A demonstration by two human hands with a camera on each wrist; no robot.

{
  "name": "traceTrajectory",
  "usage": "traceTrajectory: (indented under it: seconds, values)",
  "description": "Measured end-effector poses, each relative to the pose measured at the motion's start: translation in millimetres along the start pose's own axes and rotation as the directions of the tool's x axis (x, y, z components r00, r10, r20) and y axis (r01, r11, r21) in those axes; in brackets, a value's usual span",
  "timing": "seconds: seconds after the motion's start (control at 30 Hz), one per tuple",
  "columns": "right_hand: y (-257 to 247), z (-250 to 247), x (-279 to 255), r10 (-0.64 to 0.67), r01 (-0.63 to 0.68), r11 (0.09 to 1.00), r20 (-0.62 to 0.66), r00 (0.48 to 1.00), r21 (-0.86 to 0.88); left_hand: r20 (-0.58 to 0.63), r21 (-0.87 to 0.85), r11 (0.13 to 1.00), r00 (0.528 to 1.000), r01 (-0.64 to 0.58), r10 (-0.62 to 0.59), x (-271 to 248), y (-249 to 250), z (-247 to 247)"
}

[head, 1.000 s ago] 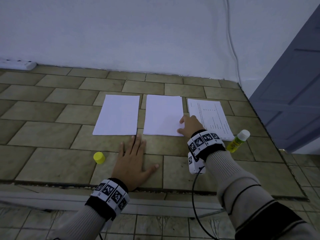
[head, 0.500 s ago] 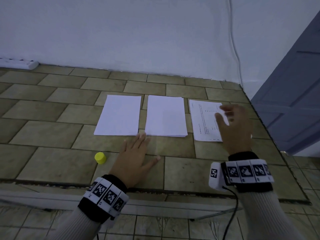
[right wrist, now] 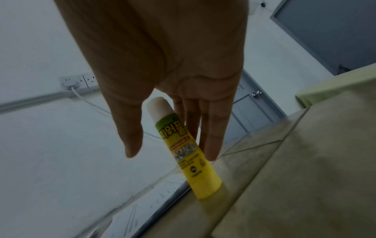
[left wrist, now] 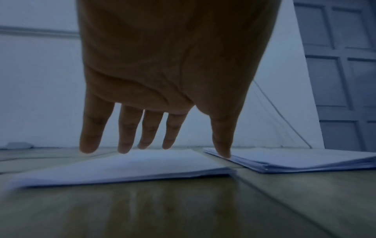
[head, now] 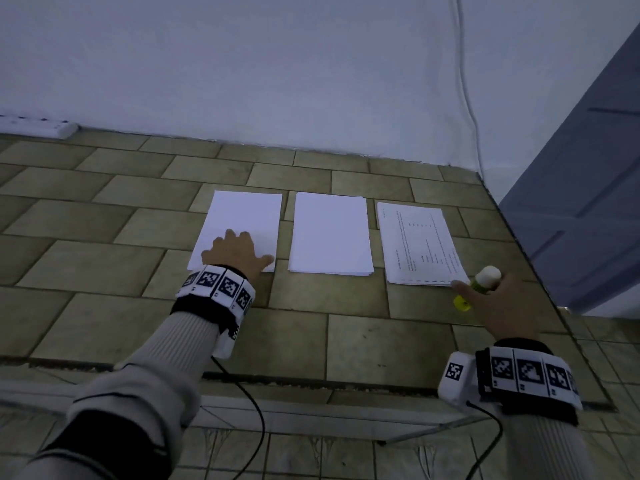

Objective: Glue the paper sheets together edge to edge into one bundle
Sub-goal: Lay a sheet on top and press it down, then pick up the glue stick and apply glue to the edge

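Head view: left hand [head: 238, 252] flat on left stack [head: 242, 220]; right hand [head: 498, 303] apparently touching glue stick [head: 483, 282].

A white wall [head: 277, 71] rises behind a surface of olive-brown tiles [head: 104, 258] laid in a staggered, brick-like pattern with darker joints. A thin white cable [head: 465, 95] hangs down the wall toward its right end. At the far left, a white power strip [head: 38, 126] lies where tiles meet wall. On the right stands a blue-grey panelled door [head: 588, 188]; the right wrist view shows its round knob [right wrist: 257, 93], and wall sockets [right wrist: 78, 81] with one plug in. Below the near edge, the floor [head: 311, 459] is tiled in a paler tone. The light is dim and bluish.
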State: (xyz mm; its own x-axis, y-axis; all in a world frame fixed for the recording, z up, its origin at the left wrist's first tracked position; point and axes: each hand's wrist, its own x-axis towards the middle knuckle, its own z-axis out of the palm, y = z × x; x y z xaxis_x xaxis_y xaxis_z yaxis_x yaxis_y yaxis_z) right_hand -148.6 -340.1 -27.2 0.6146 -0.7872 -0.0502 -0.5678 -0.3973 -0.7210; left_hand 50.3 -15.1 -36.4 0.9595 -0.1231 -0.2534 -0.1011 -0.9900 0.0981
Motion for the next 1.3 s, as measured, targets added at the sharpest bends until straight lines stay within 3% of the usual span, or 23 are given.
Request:
traceTrajectory:
  seconds: [0.1,0.33,0.53,0.63,0.73,0.83,0.9,1.03,1.17,1.3]
  values:
    - [-0.5,3.3,-0.6,-0.018,0.018,1.0,0.0,1.0,-0.024,0.027,0.047,0.999,1.0,-0.002,0.001,5.4,-0.2,5.8]
    - [0.8,5.2,-0.2,-0.069,0.069,0.997,-0.003,0.998,-0.042,-0.042,0.132,0.99,0.998,-0.046,0.052,9.8,-1.5,6.7]
    - [1.1,7.6,-0.7,-0.068,0.068,0.996,-0.003,0.998,-0.052,-0.197,-0.073,0.996,0.98,-0.047,0.032,2.9,-6.3,-3.1]
    - [2.2,8.5,0.8,-0.08,0.079,0.994,-0.009,0.997,-0.081,-0.274,-0.204,0.968,0.958,-0.146,0.086,-10.6,-4.4,-14.3]
    - [2.8,7.8,2.0,-0.081,0.081,0.991,0.004,0.997,-0.104,-0.306,-0.315,0.862,0.902,-0.398,0.305,-31.4,2.3,-22.9]
    - [3.4,7.6,3.3,-0.085,0.086,0.99,0.021,0.996,-0.115,-0.215,-0.382,0.711,0.805,-0.59,0.553,-55.8,8.5,-21.4]
    - [4.0,7.4,3.7,-0.079,0.081,0.989,0.025,0.997,-0.124,-0.095,-0.362,0.688,0.759,-0.629,0.644,-67.5,10.7,-14.3]
    - [4.5,7.6,3.1,-0.068,0.072,0.99,0.039,0.997,-0.118,0.127,-0.188,0.685,0.674,-0.704,0.727,-81.6,11.8,6.1]
    - [5.8,7.6,3.2,-0.082,0.086,0.99,0.038,0.996,-0.114,0.248,-0.052,0.596,0.568,-0.801,0.785,-88.2,8.8,24.7]
    - [4.8,8.2,3.3,-0.082,0.087,0.991,0.05,0.995,-0.103,0.308,0.018,0.571,0.548,-0.821,0.778,-91.4,5.8,27.9]
